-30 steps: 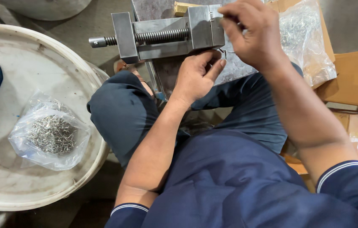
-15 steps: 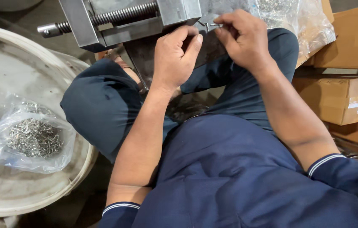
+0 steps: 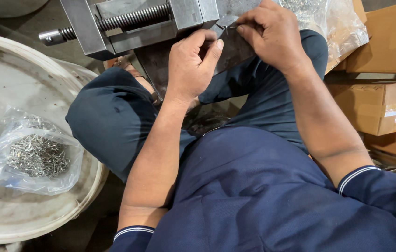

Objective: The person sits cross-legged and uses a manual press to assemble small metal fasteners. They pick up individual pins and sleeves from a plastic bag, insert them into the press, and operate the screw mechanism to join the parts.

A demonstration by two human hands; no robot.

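A grey metal vise (image 3: 128,23) with a threaded screw lies in front of my knees. My left hand (image 3: 191,63) rests curled against the vise's dark base, fingers bent near the jaw; whether it holds anything is hidden. My right hand (image 3: 270,35) pinches a small thin metal wire piece (image 3: 223,29) at the vise jaw between thumb and forefinger. I sit with knees bent, in dark blue trousers and a blue shirt.
A round white tub (image 3: 2,140) at the left holds a clear bag of small metal pieces (image 3: 32,156). Another clear bag of metal parts (image 3: 328,21) lies at the upper right on cardboard boxes (image 3: 384,70).
The view has shifted, so vise and hands sit higher and left in frame. My right hand has come down to the vise jaw beside my left hand.
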